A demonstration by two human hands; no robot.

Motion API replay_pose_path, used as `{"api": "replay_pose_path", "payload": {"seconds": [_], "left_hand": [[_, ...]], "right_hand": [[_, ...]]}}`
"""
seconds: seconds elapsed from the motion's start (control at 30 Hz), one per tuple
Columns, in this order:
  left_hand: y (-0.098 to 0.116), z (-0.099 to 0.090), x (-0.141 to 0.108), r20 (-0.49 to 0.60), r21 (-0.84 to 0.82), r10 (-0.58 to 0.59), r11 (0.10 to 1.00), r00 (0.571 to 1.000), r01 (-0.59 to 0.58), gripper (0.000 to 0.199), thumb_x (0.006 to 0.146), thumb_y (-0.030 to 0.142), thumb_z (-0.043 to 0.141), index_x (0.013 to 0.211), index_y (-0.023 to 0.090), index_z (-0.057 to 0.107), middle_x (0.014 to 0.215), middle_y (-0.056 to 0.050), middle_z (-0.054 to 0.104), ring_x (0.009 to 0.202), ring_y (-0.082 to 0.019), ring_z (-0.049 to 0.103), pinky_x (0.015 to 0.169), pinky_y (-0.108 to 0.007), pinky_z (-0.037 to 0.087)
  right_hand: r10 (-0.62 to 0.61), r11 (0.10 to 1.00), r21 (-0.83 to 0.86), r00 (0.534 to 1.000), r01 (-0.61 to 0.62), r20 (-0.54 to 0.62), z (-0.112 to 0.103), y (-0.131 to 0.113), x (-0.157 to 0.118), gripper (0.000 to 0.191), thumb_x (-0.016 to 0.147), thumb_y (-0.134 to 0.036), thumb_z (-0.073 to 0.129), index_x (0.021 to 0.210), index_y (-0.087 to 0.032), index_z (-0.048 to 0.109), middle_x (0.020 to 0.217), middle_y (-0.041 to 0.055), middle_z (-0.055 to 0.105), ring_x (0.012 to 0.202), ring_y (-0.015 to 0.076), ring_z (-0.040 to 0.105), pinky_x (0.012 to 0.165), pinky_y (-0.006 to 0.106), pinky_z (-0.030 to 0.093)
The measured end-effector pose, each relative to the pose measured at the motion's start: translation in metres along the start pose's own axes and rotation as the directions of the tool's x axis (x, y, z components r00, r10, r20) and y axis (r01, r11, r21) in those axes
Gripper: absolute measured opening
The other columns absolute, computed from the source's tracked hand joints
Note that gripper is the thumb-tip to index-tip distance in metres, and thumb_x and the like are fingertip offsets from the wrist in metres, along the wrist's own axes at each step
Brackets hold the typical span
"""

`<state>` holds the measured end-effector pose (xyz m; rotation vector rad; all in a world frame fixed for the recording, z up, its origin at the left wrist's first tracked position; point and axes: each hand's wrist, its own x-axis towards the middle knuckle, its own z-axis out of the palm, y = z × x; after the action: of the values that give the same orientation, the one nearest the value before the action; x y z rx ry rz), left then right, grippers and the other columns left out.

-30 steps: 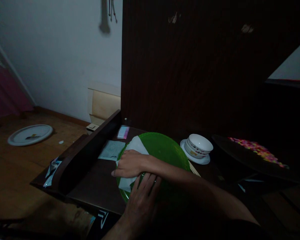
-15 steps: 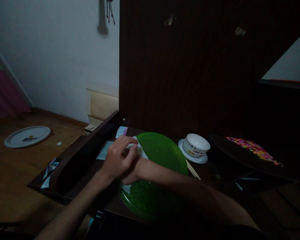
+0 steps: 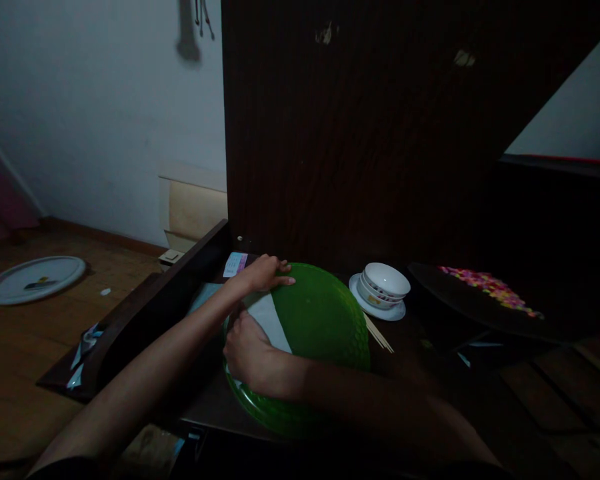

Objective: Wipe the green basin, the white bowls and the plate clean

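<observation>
Hands at green tray (image 3: 320, 313), white cloth beneath right

Left hand (image 3: 269, 272): at tray's far-left rim, grip loosely open, thumb and fingers parted. Right hand (image 3: 249, 353): on white cloth (image 3: 270, 320), digits bent; cannot tell whether grip has closed on it. Tray on dark tabletop (image 3: 210, 400). Chopsticks (image 3: 379, 333) just right; stacked bowls (image 3: 385, 283) on saucer (image 3: 395, 312) beyond.

The left hand (image 3: 270, 273), which was on the near side of the right hand (image 3: 247, 347) and then over its back, is now beyond it, at the far-left rim of the green tray (image 3: 320, 313). The right hand, earlier laid flatter, now has bent fingers. The left forearm now partly hides the pale blue cloth (image 3: 203, 294) left of the right hand.
</observation>
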<state>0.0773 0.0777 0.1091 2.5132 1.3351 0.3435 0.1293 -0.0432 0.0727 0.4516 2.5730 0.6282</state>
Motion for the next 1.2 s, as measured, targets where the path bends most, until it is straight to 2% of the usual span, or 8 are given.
{"api": "replay_pose_path", "payload": {"seconds": [0.17,0.37,0.57,0.7,0.87,0.97,1.07,1.2], "left_hand": [[-0.002,-0.002,-0.002,0.012,-0.034,0.001,0.999,1.0,0.0,0.049,0.089,0.051,0.062,0.129,0.023,0.066,0.143,-0.006,0.057,0.133,-0.025,0.054,0.112,-0.034,0.039],[-0.002,-0.001,-0.004,0.005,-0.076,-0.009,0.997,1.0,0.01,0.054,0.089,0.051,0.062,0.133,0.019,0.064,0.145,-0.009,0.054,0.132,-0.026,0.054,0.111,-0.033,0.04],[-0.004,-0.001,-0.005,-0.003,-0.083,0.01,0.996,1.0,-0.01,0.052,0.089,0.051,0.061,0.133,0.023,0.063,0.146,-0.006,0.053,0.133,-0.026,0.054,0.113,-0.036,0.038],[-0.005,-0.001,-0.005,-0.001,-0.09,0.029,0.996,1.0,-0.029,0.051,0.089,0.049,0.061,0.134,0.023,0.063,0.146,-0.006,0.053,0.133,-0.025,0.053,0.113,-0.035,0.038],[-0.006,-0.002,-0.005,-0.002,-0.099,0.03,0.995,1.0,-0.03,0.052,0.089,0.049,0.062,0.133,0.021,0.063,0.146,-0.008,0.053,0.134,-0.026,0.052,0.113,-0.034,0.037],[-0.005,-0.003,-0.005,-0.004,-0.103,0.025,0.994,1.0,-0.026,0.054,0.088,0.049,0.062,0.133,0.018,0.063,0.146,-0.009,0.052,0.135,-0.027,0.052,0.114,-0.035,0.036],[-0.006,-0.003,-0.006,-0.01,-0.111,0.021,0.994,1.0,-0.022,0.054,0.088,0.049,0.062,0.133,0.019,0.063,0.146,-0.009,0.052,0.134,-0.027,0.052,0.113,-0.035,0.037],[-0.006,-0.001,-0.008,-0.033,-0.126,0.02,0.992,0.999,-0.024,0.053,0.087,0.051,0.061,0.132,0.023,0.064,0.145,-0.005,0.054,0.133,-0.025,0.053,0.113,-0.034,0.037]], "right_hand": [[0.037,0.983,-0.178,0.999,-0.038,-0.01,0.006,-0.015,-0.001,0.039,0.094,-0.03,0.045,0.12,-0.019,0.072,0.133,0.0163,0.065,0.13,0.0414,0.053,0.111,0.072,0.031],[0.082,0.926,-0.371,0.997,-0.073,0.008,0.011,-0.034,-0.009,0.056,0.094,-0.038,0.038,0.137,-0.011,0.059,0.144,0.0197,0.054,0.136,0.0428,0.045,0.111,0.069,0.031],[0.079,0.913,-0.394,0.994,-0.104,-0.079,0.017,-0.045,-0.024,0.057,0.092,-0.037,0.034,0.138,-0.013,0.059,0.145,0.0174,0.054,0.135,0.0383,0.047,0.112,0.062,0.033],[0.1,0.909,-0.388,0.985,-0.149,-0.143,0.023,-0.052,-0.037,0.059,0.092,-0.036,0.032,0.139,-0.012,0.057,0.146,0.0185,0.053,0.136,0.0342,0.047,0.114,0.055,0.033],[0.079,0.922,-0.351,0.966,-0.164,-0.245,0.04,-0.06,-0.053,0.059,0.091,-0.033,0.032,0.141,-0.01,0.055,0.148,0.0146,0.051,0.138,0.0294,0.045,0.117,0.044,0.035],[0.064,0.944,-0.282,0.935,-0.17,-0.349,0.058,-0.063,-0.068,0.055,0.092,-0.028,0.033,0.137,-0.013,0.059,0.148,0.0094,0.053,0.138,0.0254,0.046,0.119,0.041,0.034],[0.064,0.968,-0.179,0.862,-0.177,-0.504,0.077,-0.064,-0.089,0.049,0.095,-0.021,0.033,0.135,-0.012,0.06,0.149,0.0085,0.052,0.141,0.0204,0.044,0.121,0.034,0.036],[0.064,0.983,-0.101,0.798,-0.155,-0.599,0.086,-0.061,-0.116,0.046,0.099,-0.017,0.033,0.139,-0.012,0.056,0.153,0.0061,0.047,0.144,0.0182,0.039,0.122,0.031,0.035]]}}
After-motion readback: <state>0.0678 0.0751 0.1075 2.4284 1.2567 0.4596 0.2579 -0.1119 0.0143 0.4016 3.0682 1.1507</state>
